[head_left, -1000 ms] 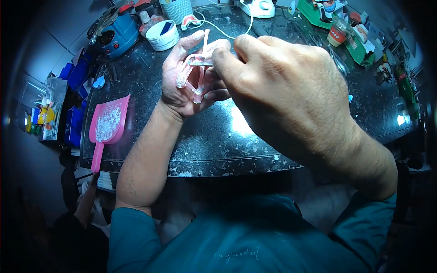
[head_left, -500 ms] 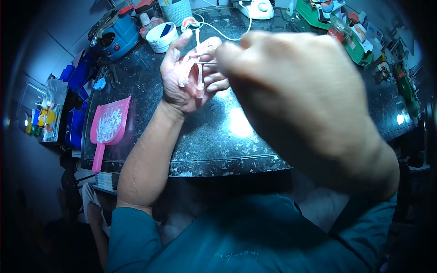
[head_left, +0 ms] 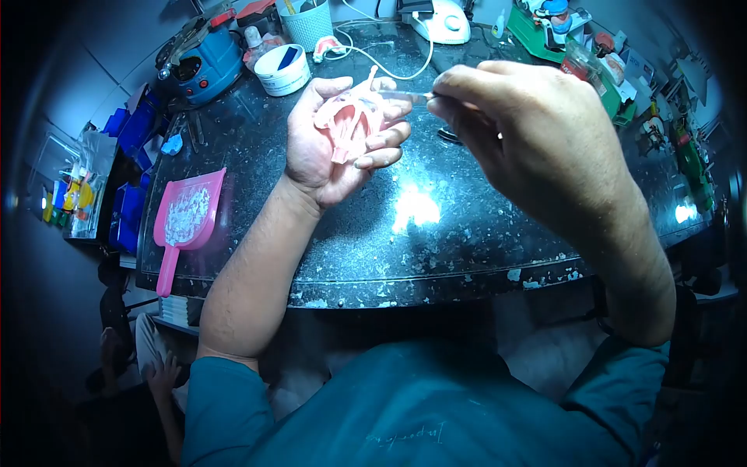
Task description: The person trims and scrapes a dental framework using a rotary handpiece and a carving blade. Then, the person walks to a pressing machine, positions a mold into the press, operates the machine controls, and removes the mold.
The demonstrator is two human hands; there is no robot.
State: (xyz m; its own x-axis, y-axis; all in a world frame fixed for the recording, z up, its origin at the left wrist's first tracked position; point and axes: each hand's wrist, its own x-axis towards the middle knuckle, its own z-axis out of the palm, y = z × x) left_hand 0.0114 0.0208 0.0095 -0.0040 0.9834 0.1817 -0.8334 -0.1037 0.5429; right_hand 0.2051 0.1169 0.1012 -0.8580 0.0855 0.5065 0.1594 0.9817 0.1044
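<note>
In my left hand [head_left: 311,156], palm up with the fingers curled round it, rests a pink dental piece [head_left: 348,121]. It has an arched rim, several thin struts and a rod sticking up past the fingertips. My right hand [head_left: 537,128] pinches a thin metal hand tool [head_left: 408,96], whose flat tip points left towards the piece. Whether the tip touches the piece I cannot tell. Most of the tool's handle is hidden in the right hand.
A pink dustpan [head_left: 191,214] with white scraps lies left on the dark speckled bench [head_left: 373,249]. Behind stand a white tub [head_left: 282,74], a dental model [head_left: 327,48], a blue machine [head_left: 204,70] and a white corded device [head_left: 443,22]. Another person's hand [head_left: 163,377] shows at lower left.
My right hand has drawn back to the right, away from the piece, with the tool. My left hand has turned the piece, so its arched hollow side now faces up.
</note>
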